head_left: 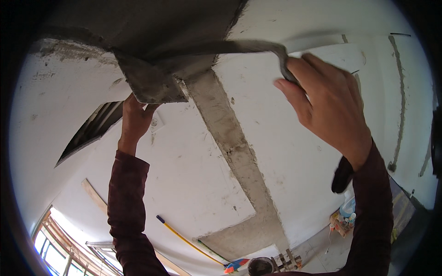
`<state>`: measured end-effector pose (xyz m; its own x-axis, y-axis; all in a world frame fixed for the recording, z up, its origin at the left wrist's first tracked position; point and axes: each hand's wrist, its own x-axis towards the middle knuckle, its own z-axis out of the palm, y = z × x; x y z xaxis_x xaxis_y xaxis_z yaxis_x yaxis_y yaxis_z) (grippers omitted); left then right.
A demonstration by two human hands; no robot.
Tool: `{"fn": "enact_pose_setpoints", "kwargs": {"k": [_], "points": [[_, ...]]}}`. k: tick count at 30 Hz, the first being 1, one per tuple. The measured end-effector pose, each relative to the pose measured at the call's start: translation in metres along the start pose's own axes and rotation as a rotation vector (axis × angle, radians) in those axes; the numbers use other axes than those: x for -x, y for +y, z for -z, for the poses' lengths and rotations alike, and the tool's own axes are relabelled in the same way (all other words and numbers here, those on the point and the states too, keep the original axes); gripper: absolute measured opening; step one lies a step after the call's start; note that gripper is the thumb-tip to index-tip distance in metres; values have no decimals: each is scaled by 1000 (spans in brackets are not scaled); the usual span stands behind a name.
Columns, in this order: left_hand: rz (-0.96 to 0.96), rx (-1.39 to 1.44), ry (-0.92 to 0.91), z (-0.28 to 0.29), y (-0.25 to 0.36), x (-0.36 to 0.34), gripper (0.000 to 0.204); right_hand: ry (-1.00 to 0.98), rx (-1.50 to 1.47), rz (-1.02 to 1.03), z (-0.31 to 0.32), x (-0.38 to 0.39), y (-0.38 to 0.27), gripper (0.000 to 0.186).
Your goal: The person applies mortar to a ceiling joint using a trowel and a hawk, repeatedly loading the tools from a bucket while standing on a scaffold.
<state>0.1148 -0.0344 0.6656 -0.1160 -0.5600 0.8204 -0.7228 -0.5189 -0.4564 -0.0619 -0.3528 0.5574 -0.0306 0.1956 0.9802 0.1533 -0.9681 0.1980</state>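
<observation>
My left hand (pixel 134 118) is raised and grips the underside of a flat, mortar-smeared square hawk (pixel 152 80). Its grip is mostly hidden by the plate. To the right, my right hand (pixel 324 99) is closed round the curved handle of a grey plastering trowel (pixel 258 46). The trowel's blade reaches left toward the hawk and lies against or close to a dark patch of wet mortar (pixel 184 20) overhead; I cannot tell whether they touch. From this patch a grey mortar strip (pixel 232 147) runs down the white wall.
A slatted opening (pixel 94 131) and a wall socket (pixel 155 123) lie near my left hand. Below are a wooden board (pixel 94 194), a yellow-handled broom (pixel 191 241), a bucket (pixel 260 267) and bottles (pixel 348 207). A window (pixel 55 248) is at lower left.
</observation>
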Motion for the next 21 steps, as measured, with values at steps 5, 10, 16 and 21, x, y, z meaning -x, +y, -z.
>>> {"fn": "enact_pose_setpoints", "kwargs": {"k": [5, 10, 16, 21], "points": [[0, 47, -26, -10, -2, -6, 27, -81, -399, -71, -68, 27, 25, 25], [-78, -99, -45, 1, -2, -6, 22, -15, -941, -113, -193, 13, 20, 34], [-171, -103, -18, 2, -5, -4, 18, 21, -1071, -56, -242, -14, -3, 32], [-218, -150, 5, 6, -4, -3, 18, 119, -942, -44, -258, -40, -11, 28]]}}
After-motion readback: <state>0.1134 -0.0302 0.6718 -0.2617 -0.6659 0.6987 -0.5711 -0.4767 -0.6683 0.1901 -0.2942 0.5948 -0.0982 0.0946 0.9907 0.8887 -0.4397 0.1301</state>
